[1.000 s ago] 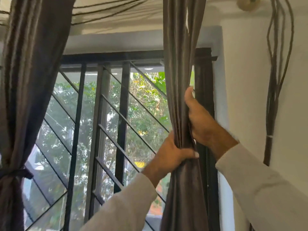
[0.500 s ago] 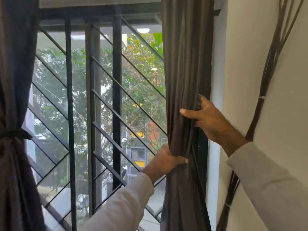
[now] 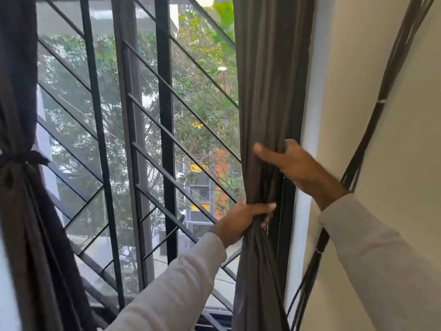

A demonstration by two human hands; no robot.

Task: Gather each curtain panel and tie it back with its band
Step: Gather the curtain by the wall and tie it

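head | left hand [image 3: 241, 220] – fist round bunched matte curtain panel [image 3: 267, 91] (vertical folds) | right hand [image 3: 293, 163] – pinches folds above

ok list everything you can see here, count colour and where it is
right curtain panel: 1, brown, right side of window, bunched, no band on it
left curtain panel: 1, brown, left edge, gathered
band: 1, dark, tied round the left curtain panel
window grille: 1, black bars, upright and slanted, between the panels
cable bundle: 1, dark, running down the wall on the right
wall: 1, cream, right of window
sleeves: 2, light grey, bottom
left hand: 1, grips the right curtain panel low down
right hand: 1, holds the same panel higher, thumb across the front
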